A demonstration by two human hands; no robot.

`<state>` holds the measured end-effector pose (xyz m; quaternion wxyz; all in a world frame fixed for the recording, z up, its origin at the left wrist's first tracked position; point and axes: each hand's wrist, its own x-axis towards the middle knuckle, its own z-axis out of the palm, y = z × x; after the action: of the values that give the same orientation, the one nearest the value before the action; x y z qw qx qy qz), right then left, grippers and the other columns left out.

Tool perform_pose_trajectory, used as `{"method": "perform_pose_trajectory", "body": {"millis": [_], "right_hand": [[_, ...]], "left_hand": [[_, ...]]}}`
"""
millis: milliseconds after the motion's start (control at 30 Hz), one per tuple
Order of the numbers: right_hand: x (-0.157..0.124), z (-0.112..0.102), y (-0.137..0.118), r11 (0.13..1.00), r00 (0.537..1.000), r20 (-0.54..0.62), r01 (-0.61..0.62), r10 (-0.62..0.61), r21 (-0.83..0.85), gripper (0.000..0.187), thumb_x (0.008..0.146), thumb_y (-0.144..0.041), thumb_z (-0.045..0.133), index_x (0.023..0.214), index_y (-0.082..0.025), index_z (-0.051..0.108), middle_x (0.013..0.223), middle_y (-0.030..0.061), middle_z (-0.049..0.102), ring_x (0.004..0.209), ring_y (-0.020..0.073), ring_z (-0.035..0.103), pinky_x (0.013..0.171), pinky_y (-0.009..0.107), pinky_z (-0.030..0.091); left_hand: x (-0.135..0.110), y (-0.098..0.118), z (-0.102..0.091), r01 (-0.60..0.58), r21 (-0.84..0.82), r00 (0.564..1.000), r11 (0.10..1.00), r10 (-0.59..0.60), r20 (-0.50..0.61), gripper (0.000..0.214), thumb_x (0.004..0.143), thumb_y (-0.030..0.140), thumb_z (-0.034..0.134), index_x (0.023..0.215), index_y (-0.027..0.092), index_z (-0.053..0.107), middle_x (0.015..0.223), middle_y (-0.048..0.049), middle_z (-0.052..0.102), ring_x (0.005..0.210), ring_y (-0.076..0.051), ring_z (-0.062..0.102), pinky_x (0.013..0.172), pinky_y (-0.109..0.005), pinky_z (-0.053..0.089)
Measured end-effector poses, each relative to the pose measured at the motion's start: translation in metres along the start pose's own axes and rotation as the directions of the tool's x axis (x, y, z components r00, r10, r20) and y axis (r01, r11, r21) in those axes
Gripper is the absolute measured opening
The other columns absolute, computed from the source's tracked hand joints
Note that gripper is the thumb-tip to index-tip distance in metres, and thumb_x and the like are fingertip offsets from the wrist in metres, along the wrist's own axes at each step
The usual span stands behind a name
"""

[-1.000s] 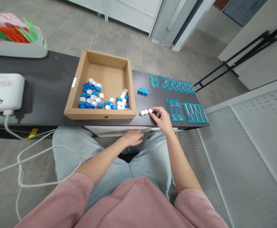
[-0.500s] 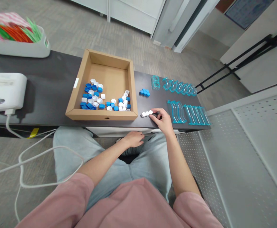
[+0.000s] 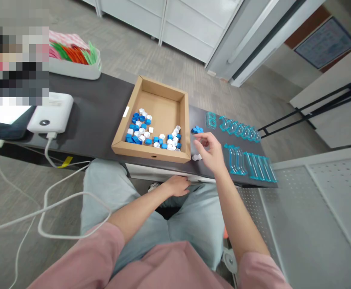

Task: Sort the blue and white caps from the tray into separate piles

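My right hand (image 3: pixel 210 149) hovers over the dark table with thumb and fingers apart and nothing visible between them. Partly covered by it, a row of white hexagonal pieces (image 3: pixel 196 157) lies near the table's front edge. Just beyond the fingertips is a small cluster of blue hexagonal pieces (image 3: pixel 197 129). Loose blue and white hexagonal pieces fill the near part of a cardboard box (image 3: pixel 151 150), left of the hand. My left hand (image 3: pixel 178 186) rests empty above my lap, its fingers loosely stretched.
Clear teal plastic parts stand in rows at right: curved ones (image 3: pixel 240 129), long ones (image 3: pixel 237 159) and a squarish pair (image 3: pixel 211 120). A white charger-like block (image 3: pixel 55 112) with cables (image 3: pixel 47 150) and a white bin (image 3: pixel 76 69) of coloured strips are at left.
My right hand has let go of the white row and lifted away from it toward the blue cluster. The view has swung left; my left hand stays put.
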<state>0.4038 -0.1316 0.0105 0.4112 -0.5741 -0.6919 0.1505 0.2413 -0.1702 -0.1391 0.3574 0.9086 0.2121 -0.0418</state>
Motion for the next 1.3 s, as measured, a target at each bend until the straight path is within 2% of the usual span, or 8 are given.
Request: {"method": "perform_pose_trajectory", "body": {"millis": [100,300,567,700,833,967,1067,1300], "right_hand": [[0.061,0.044,-0.028,0.978,0.954,0.253,0.187,-0.159,-0.091,0.023,0.113,-0.035,0.072,0.130,-0.028,0.084,0.114,0.0068,0.080,0.092,0.0249,0.072,0.097,0.043,0.060],[0.144,0.132,-0.044,0.920,0.800,0.589,0.306,-0.111,-0.243,0.035,0.108,-0.017,0.071,0.140,-0.027,0.082,0.136,0.0087,0.081,0.117,0.0307,0.078,0.104,0.043,0.060],[0.156,0.148,-0.042,0.891,0.786,0.617,0.308,-0.040,-0.334,0.029,0.105,-0.024,0.082,0.133,-0.026,0.081,0.110,0.0058,0.086,0.108,0.0322,0.079,0.095,0.042,0.060],[0.152,0.139,-0.050,0.893,0.831,0.554,0.290,-0.056,-0.345,0.021,0.108,-0.035,0.081,0.127,-0.028,0.082,0.106,0.0054,0.086,0.105,0.0311,0.079,0.092,0.041,0.060],[0.135,0.091,-0.039,0.943,0.925,0.359,0.223,-0.125,-0.246,0.028,0.113,-0.047,0.073,0.129,-0.025,0.081,0.105,0.0053,0.085,0.093,0.0253,0.077,0.088,0.038,0.060],[0.100,0.013,0.014,0.969,0.997,0.024,0.077,-0.074,-0.236,0.038,0.113,-0.059,0.068,0.124,-0.025,0.081,0.109,0.0075,0.083,0.083,0.0221,0.070,0.084,0.039,0.061],[0.066,-0.029,0.067,0.954,0.977,-0.208,-0.095,0.035,-0.283,0.043,0.110,-0.064,0.064,0.118,-0.025,0.080,0.115,0.0123,0.081,0.091,0.0259,0.071,0.088,0.043,0.063],[0.023,-0.022,0.128,0.877,0.950,-0.169,-0.307,0.262,-0.369,0.050,0.109,-0.061,0.058,0.129,-0.022,0.083,0.135,0.0238,0.078,0.124,0.0401,0.072,0.116,0.063,0.060]], "left_hand": [[0.001,-0.002,-0.005,-0.019,-0.027,1.000,0.999,0.019,0.003,0.032,0.109,0.040,0.072,0.136,0.030,0.086,0.137,-0.0115,0.087,0.129,-0.031,0.081,0.108,-0.037,0.060],[0.004,-0.002,-0.014,-0.061,-0.067,0.997,0.996,0.064,0.044,0.041,0.108,0.037,0.071,0.143,0.020,0.083,0.130,-0.0145,0.089,0.126,-0.031,0.084,0.105,-0.037,0.063],[0.008,0.000,-0.011,-0.081,-0.090,0.996,0.993,0.085,0.038,0.041,0.106,0.036,0.071,0.143,0.020,0.082,0.136,-0.0162,0.088,0.131,-0.032,0.083,0.109,-0.039,0.063],[0.009,-0.001,-0.011,-0.076,-0.072,0.995,0.994,0.080,0.057,0.040,0.107,0.037,0.071,0.141,0.020,0.082,0.136,-0.0153,0.088,0.128,-0.031,0.083,0.107,-0.038,0.064],[0.007,-0.001,-0.014,-0.069,-0.054,0.995,0.996,0.073,0.074,0.043,0.109,0.039,0.069,0.145,0.019,0.082,0.130,-0.0148,0.088,0.123,-0.030,0.083,0.104,-0.036,0.064],[0.005,0.000,-0.017,-0.055,-0.040,0.995,0.998,0.058,0.079,0.042,0.109,0.039,0.069,0.143,0.020,0.084,0.127,-0.0147,0.088,0.120,-0.030,0.084,0.102,-0.036,0.064],[0.003,0.001,-0.017,-0.046,-0.032,0.996,0.998,0.048,0.081,0.039,0.109,0.039,0.067,0.139,0.022,0.086,0.130,-0.0143,0.087,0.121,-0.032,0.083,0.104,-0.039,0.065],[0.003,0.000,-0.016,-0.033,-0.026,0.995,0.999,0.035,0.093,0.039,0.110,0.040,0.067,0.143,0.026,0.084,0.138,-0.0131,0.087,0.128,-0.031,0.081,0.108,-0.038,0.063]]}}
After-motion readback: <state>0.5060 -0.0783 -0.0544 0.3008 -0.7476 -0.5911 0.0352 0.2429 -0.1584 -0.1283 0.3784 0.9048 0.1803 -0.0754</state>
